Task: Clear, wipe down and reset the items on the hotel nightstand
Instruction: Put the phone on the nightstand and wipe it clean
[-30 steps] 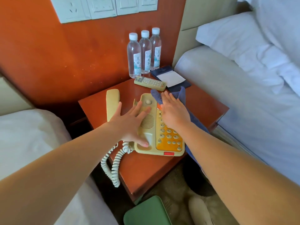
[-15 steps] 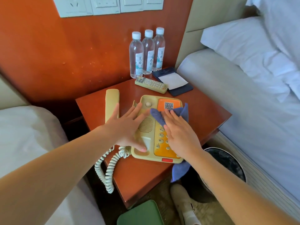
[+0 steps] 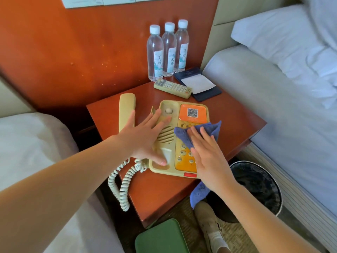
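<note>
Fingers [image 3: 197, 137] of the right hand [image 3: 209, 159] lie straight and close together, pressing the blue cloth [image 3: 214, 129] flat onto the keypad of the telephone [image 3: 166, 134]. The left hand [image 3: 144, 141] has its fingers [image 3: 157, 117] spread wide over the empty cradle, holding the base steady. A second ago the cloth covered the orange QR label at the top. It has since slid down toward the person, so the label shows bare and the wipe seems to be working across the buttons. The telephone sits under both palms on the nightstand [image 3: 235, 117], its handset [image 3: 126, 108] lying off-hook beside the left thumb. The remote [image 3: 172, 87], notepad [image 3: 197, 84] and water bottles [image 3: 168, 52] stand at the back, beyond the fingertips.
</note>
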`<state>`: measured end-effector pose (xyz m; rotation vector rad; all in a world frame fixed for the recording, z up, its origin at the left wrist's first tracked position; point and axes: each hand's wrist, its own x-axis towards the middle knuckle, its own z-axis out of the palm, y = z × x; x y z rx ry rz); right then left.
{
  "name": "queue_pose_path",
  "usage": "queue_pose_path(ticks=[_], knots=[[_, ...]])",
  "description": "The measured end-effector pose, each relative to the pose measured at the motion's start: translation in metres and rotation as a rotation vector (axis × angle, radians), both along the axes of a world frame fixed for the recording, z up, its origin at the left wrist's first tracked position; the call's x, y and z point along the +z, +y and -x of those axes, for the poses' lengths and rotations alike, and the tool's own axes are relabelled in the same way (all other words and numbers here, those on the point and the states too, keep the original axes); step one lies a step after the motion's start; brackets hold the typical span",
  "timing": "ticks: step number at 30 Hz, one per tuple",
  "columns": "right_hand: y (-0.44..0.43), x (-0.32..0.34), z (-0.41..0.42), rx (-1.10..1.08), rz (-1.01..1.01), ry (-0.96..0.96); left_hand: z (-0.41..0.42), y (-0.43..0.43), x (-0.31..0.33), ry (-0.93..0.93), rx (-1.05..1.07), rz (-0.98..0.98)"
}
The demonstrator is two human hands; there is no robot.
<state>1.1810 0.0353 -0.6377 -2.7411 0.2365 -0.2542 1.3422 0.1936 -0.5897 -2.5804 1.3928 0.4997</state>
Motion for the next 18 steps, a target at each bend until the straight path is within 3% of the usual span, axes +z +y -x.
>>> queue_pose_path(ticks=[6, 11, 18], knots=[[-0.047, 0.026, -0.088, -0.179, -0.191, 0.026, 0.001, -0.001, 0.002, 0.016, 0.011, -0.007], [-0.056, 0.013, -0.078, -0.433, -0.692, -0.004, 0.002, 0.000, 0.004, 0.017, 0.018, 0.005], [0.011, 0.016, -0.004, -0.486, -0.743, -0.033, 0.003, 0.002, 0.003, 0.033, 0.020, 0.036]])
